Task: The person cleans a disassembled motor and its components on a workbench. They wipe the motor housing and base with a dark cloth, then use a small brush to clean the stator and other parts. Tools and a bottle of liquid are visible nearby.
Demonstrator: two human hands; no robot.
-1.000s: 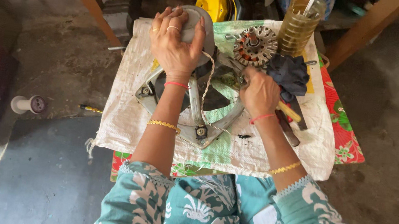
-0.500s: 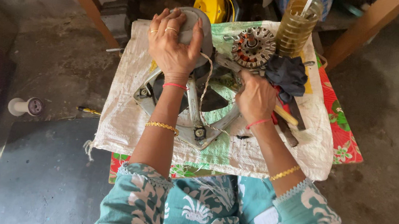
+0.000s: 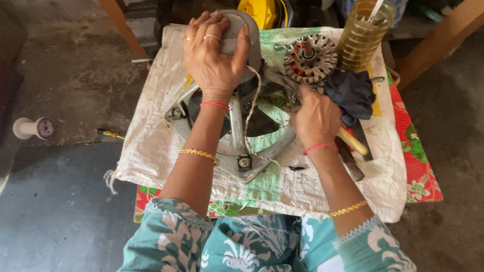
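Motor housing [image 3: 228, 122] sits under the left hand [image 3: 215, 57], which stays clamped on its round cap; right hand [image 3: 316, 118], gripping a wooden-handled tool [image 3: 350, 141], has nudged closer beside it.

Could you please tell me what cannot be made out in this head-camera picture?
- Head view: the right hand hides the working end of the wooden-handled tool.
- The left hand covers much of the grey round housing.
- The top edge cuts off the jar of yellowish liquid.
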